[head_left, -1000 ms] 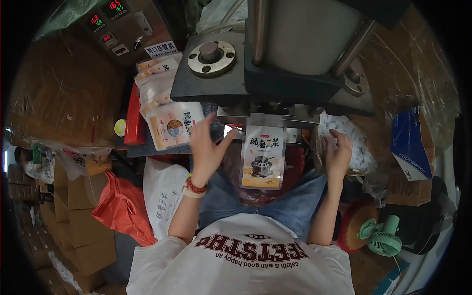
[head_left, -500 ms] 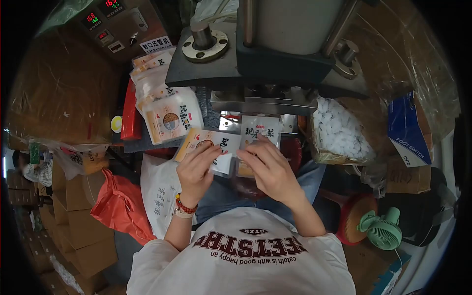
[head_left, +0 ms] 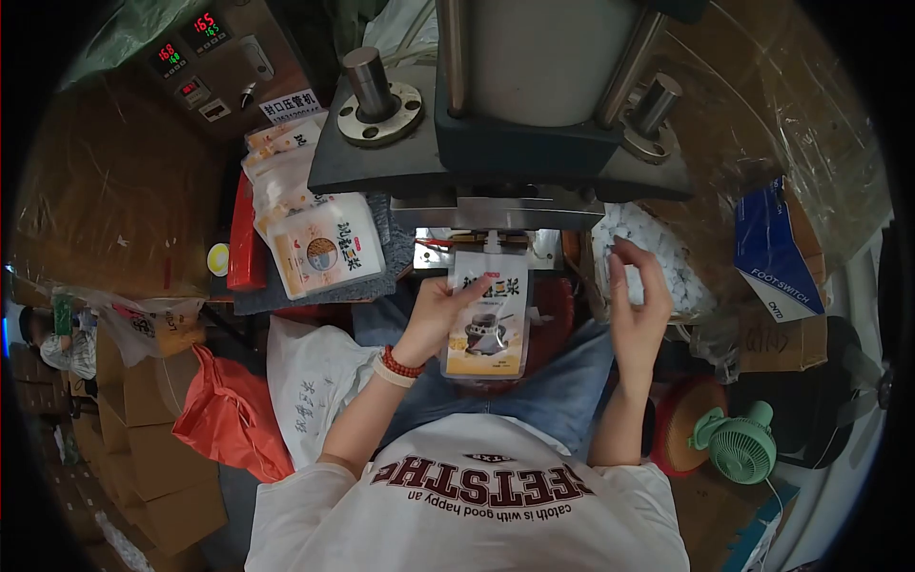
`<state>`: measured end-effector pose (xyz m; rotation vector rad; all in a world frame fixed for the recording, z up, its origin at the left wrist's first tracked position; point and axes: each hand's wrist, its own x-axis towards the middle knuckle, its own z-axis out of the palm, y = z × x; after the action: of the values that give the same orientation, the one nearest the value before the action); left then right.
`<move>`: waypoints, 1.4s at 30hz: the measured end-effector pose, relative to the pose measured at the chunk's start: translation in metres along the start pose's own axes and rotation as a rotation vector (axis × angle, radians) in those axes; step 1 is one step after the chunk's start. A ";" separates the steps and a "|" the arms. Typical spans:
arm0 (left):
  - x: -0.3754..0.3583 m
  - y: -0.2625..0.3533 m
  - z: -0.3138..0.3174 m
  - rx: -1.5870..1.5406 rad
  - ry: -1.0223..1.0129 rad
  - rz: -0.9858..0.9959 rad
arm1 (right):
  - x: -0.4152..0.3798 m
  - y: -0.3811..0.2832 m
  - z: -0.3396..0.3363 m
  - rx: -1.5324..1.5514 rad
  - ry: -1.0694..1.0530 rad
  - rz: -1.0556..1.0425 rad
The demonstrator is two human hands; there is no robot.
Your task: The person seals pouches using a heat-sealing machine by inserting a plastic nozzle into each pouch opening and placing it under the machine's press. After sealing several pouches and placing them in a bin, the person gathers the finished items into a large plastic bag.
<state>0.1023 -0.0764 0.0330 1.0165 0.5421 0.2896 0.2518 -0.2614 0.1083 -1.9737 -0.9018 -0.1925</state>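
My left hand (head_left: pixel 440 319) grips the left edge of a printed pouch (head_left: pixel 488 334), thumb across its front. The pouch hangs upright, and a pale spout (head_left: pixel 493 241) at its top sits at the metal jaw (head_left: pixel 505 212) of the press. To the right, my right hand (head_left: pixel 643 310) is raised at the near left side of a box of small white plastic pieces (head_left: pixel 658 262), thumb and fingers apart with nothing seen between them. On the left, more printed pouches (head_left: pixel 324 250) lie in a stack on a grey cloth (head_left: pixel 381 276).
The press body (head_left: pixel 515 133) stands directly ahead, with a control panel (head_left: pixel 214 67) at upper left. A red box (head_left: pixel 248 234) stands beside the pouches. A blue and white carton (head_left: pixel 780 248) and a green fan (head_left: pixel 743 450) are on the right, a red bag (head_left: pixel 233 415) on the left.
The two pouches held over my lap are now seen as one, up at the press jaw in my left hand. My right hand has left them and moved right to the box of white pieces.
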 end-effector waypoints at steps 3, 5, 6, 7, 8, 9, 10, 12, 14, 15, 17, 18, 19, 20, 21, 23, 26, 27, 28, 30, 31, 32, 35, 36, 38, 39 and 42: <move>0.015 0.011 0.003 -0.106 0.005 -0.035 | 0.010 0.035 0.011 -0.471 -0.023 0.011; 0.016 0.013 0.003 -0.080 0.010 -0.081 | 0.009 0.056 0.022 -0.473 -0.123 0.078; 0.018 0.010 0.003 -0.070 0.015 -0.075 | 0.009 0.056 0.023 -0.474 -0.100 0.066; 0.019 0.007 0.000 -0.061 0.024 -0.070 | 0.008 0.056 0.025 -0.474 -0.082 0.054; 0.019 0.009 -0.003 -0.060 -0.020 -0.121 | 0.005 0.059 0.025 -0.464 -0.092 0.056; 0.016 0.011 -0.008 -0.057 -0.010 -0.122 | 0.005 0.063 0.023 -0.482 -0.081 0.032; 0.011 0.016 -0.013 0.246 0.031 0.015 | 0.004 0.065 0.023 -0.503 -0.067 0.008; 0.002 0.027 -0.031 0.811 0.291 0.264 | 0.002 0.065 0.023 -0.466 -0.054 0.046; -0.021 0.040 -0.045 1.693 0.867 0.683 | -0.001 0.065 0.022 -0.433 -0.047 0.094; -0.023 0.034 -0.070 1.637 0.853 0.717 | 0.000 0.066 0.022 -0.392 -0.025 0.095; -0.039 0.018 -0.109 1.744 0.681 0.621 | 0.001 0.061 0.023 -0.346 -0.006 0.095; -0.048 0.019 -0.118 1.834 0.501 0.533 | 0.003 0.055 0.024 -0.253 0.079 0.167; -0.059 0.019 -0.125 1.847 0.464 0.622 | 0.004 0.050 0.024 -0.161 0.162 0.243; -0.065 0.019 -0.123 1.847 0.459 0.614 | 0.003 0.048 0.024 -0.164 0.157 0.248; -0.070 0.018 -0.121 1.560 0.460 0.604 | 0.004 0.047 0.024 -0.137 0.201 0.152; -0.073 0.027 -0.103 1.241 0.525 0.732 | 0.006 0.035 0.023 -0.105 0.251 0.048; -0.075 0.034 -0.071 1.164 0.488 0.828 | 0.001 0.017 0.020 -0.052 0.275 -0.023; -0.075 0.032 -0.061 1.116 0.492 0.800 | 0.002 0.024 0.023 -0.101 0.252 -0.015; -0.074 0.031 -0.054 1.114 0.478 0.803 | 0.003 0.032 0.029 -0.150 0.230 -0.005; -0.073 0.030 -0.042 1.122 0.430 0.857 | 0.004 0.048 0.028 -0.242 0.176 0.067; -0.072 0.032 -0.039 1.112 0.427 0.868 | 0.002 0.052 0.023 -0.189 0.226 0.047; -0.072 0.032 -0.037 1.127 0.423 0.889 | 0.002 0.048 0.018 -0.134 0.272 0.026; -0.076 0.033 -0.030 1.180 0.403 0.917 | -0.013 -0.009 0.001 0.324 0.223 0.058; -0.076 0.033 -0.026 1.209 0.399 0.945 | -0.021 -0.023 0.001 0.455 0.153 0.025; -0.072 0.030 -0.018 1.274 0.369 0.958 | -0.030 -0.045 0.011 0.327 0.036 -0.195; -0.071 0.028 -0.014 1.335 0.350 0.989 | -0.035 -0.048 0.024 0.297 -0.005 -0.251; -0.070 0.028 -0.005 1.388 0.289 1.027 | -0.045 -0.050 0.046 0.286 -0.082 -0.341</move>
<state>0.0417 -0.0914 0.0750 2.6175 0.3921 1.0541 0.1767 -0.2332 0.0961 -1.5659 -1.2457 -0.1664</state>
